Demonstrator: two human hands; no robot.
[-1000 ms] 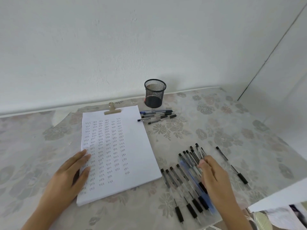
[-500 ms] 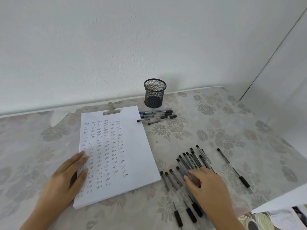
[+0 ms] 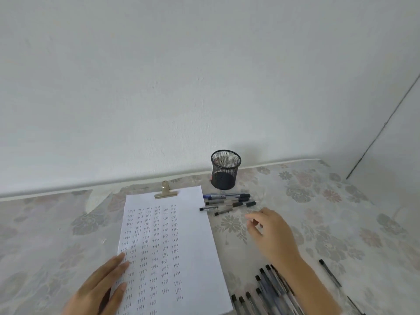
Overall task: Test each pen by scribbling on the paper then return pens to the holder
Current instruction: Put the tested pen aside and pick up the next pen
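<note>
Left hand (image 3: 102, 287): laid flat, fingers together, empty, on the near left edge of the paper, which is pinned down by it.
Paper (image 3: 168, 246): a white sheet with columns of small scribbles, held at the far end by a brass clip (image 3: 166, 192); judged thin and easily slid, so the steadying palm is needed.
Holder (image 3: 225, 169): a black mesh cup, upright at the far edge of the table (image 3: 341, 223); no pens are seen inside.
Far pens (image 3: 227, 203): a few lie just near of the holder, right of the paper.
Right hand (image 3: 270, 233): held above the table just near of the far pens, fingers loosely apart and curled; nothing is seen gripped.
Near pens (image 3: 268, 289): a row is laid at the near right, partly hidden by the forearm.
Lone pen (image 3: 329, 272): apart, further right.
Handling: each pen is judged light, stiff and smooth, liable to roll; it is best pinched at mid-barrel between thumb and two fingers.
</note>
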